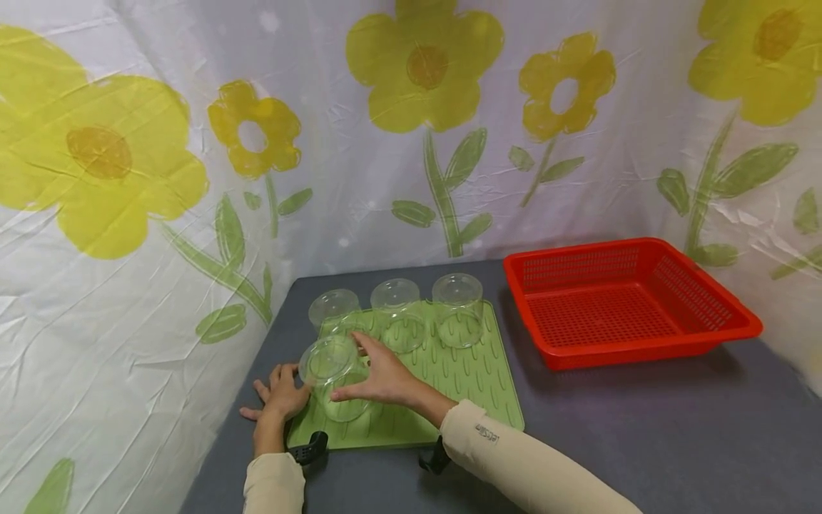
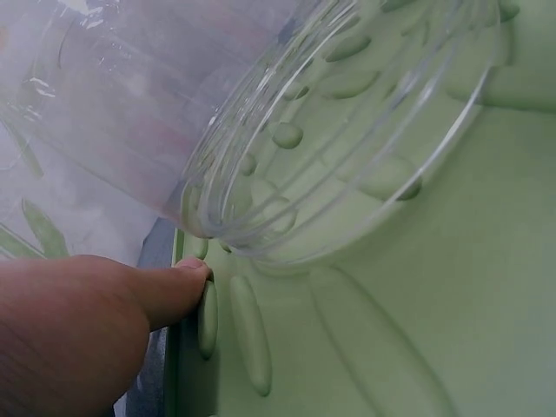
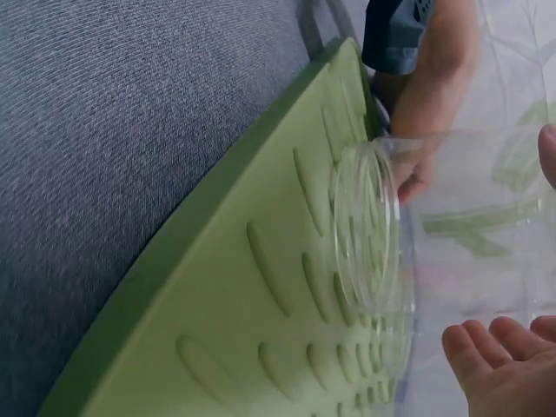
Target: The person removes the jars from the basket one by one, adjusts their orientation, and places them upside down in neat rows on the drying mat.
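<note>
A clear plastic jar (image 1: 347, 400) stands upside down at the near left of a green ridged mat (image 1: 459, 382), its threaded rim (image 3: 365, 230) on the mat. My right hand (image 1: 383, 377) is spread around the jar, with the thumb on the near side and the fingers (image 3: 495, 347) extended along the far side. At the mat's left edge rests my left hand (image 1: 285, 395), its fingers spread. The left thumb (image 2: 161, 294) touches the mat edge just beside the jar. Behind stand three similar clear jars: a left one (image 1: 334, 307), a middle one (image 1: 398, 314) and a right one (image 1: 457, 310).
To the right of the mat sits a red plastic basket (image 1: 629, 351) with perforated sides. All of this is on a dark grey table (image 1: 616, 435). A flower-printed curtain (image 1: 359, 207) hangs behind and to the left.
</note>
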`<state>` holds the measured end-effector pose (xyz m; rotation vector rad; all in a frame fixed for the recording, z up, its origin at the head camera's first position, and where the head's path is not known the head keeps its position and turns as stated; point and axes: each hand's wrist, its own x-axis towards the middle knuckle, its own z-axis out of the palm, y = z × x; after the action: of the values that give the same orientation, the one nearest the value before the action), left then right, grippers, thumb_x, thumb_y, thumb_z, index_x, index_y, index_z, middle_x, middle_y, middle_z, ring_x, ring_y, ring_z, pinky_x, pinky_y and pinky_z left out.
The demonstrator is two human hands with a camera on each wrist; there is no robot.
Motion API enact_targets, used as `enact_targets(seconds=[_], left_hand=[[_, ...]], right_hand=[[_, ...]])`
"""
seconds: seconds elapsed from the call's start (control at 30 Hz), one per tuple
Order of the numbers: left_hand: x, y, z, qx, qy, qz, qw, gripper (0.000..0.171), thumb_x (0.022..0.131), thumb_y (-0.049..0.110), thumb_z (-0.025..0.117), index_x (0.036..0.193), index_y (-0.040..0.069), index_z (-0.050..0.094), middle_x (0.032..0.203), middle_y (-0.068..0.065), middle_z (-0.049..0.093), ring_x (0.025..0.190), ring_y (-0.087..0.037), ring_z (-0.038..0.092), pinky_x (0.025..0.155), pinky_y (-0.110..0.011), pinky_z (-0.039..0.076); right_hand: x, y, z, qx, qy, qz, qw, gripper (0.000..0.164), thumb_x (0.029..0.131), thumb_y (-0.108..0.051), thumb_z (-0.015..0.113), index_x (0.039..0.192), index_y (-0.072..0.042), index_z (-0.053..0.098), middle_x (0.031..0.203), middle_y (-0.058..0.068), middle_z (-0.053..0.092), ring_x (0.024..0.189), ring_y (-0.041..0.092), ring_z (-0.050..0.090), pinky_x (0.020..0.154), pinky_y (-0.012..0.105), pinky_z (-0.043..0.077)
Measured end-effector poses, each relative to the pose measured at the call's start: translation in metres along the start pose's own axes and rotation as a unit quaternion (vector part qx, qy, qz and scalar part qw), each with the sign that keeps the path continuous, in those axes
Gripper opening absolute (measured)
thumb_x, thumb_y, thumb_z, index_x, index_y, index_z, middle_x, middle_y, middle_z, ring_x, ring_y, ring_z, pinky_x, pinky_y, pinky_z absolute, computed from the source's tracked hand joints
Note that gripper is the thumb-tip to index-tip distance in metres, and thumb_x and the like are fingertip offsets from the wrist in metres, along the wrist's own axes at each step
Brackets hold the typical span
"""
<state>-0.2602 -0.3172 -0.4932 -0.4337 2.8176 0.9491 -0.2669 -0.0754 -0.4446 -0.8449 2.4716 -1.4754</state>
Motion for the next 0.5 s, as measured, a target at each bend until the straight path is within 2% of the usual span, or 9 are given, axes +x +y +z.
enact_targets(seconds=[0.13,0.27,0.4,0.5], left_hand=[[0.001,-0.002,0.001,-0.006,-0.004,0.006,1.0000,0.055,0.099,0.032,0.048,0.144,0.008,0.028,0.159,-0.022,-0.005,0.138,-0.053,-0.030,0.089,-0.080,-0.028],[0.001,-0.003,-0.004,-0.014,-0.013,0.010,0.9998,0.062,0.100,0.045,0.043,0.148,0.010,0.023,0.159,-0.023,-0.007,0.136,-0.054,-0.032,0.087,-0.080,-0.029],[-0.001,0.003,-0.017,-0.031,-0.008,0.011,0.9994,0.067,0.101,0.053,0.027,0.153,0.012,0.016,0.159,-0.024,-0.007,0.136,-0.058,-0.029,0.088,-0.083,-0.026],[-0.005,0.016,-0.031,-0.039,0.019,0.013,0.9990,0.064,0.103,0.049,0.020,0.155,0.014,0.011,0.160,-0.022,-0.012,0.136,-0.059,-0.025,0.091,-0.085,-0.020]], right_hand=[[-0.006,0.002,-0.015,-0.003,0.004,-0.024,1.000,0.097,0.077,-0.049,0.078,0.154,-0.024,0.023,0.152,0.005,0.040,0.134,0.026,0.047,0.103,0.042,0.047],[-0.014,0.006,-0.042,-0.066,0.025,-0.079,0.994,0.077,0.088,-0.045,0.068,0.152,-0.025,0.029,0.148,0.001,0.044,0.130,0.022,0.049,0.104,0.039,0.047],[-0.025,0.008,-0.079,-0.138,0.072,-0.145,0.977,0.057,0.095,-0.033,0.061,0.147,-0.020,0.039,0.144,0.001,0.050,0.129,0.019,0.051,0.104,0.040,0.048],[-0.032,0.008,-0.108,-0.201,0.121,-0.182,0.955,0.050,0.096,-0.028,0.060,0.142,-0.014,0.047,0.138,0.004,0.055,0.127,0.020,0.052,0.104,0.042,0.047]])
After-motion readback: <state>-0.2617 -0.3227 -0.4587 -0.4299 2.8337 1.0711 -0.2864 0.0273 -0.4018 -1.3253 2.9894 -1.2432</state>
